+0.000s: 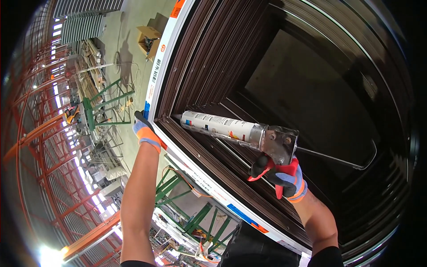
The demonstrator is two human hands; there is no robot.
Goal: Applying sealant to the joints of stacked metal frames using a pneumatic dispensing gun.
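Note:
My right hand (289, 180), in a blue, orange and black glove, is closed round the red handle and trigger of a caulking gun (280, 144). A white sealant tube (220, 126) lies in its cradle. The nozzle points left into the inner corner of a dark brown window frame (209, 75), and the hooked rod extends to the right. At that corner's outer edge, my left hand (146, 129) grips the frame, with its gloved fingers partly hidden. White protective film (195, 171) with printing and blue and orange patches covers the frame's outer face.
Green metal stands (104, 104) are beyond the frame on the left, and more green supports (202, 222) show below it. An open cardboard box (149, 42) sits on the grey floor. Stacked long profiles (82, 26) and red steel beams (40, 124) are farther left.

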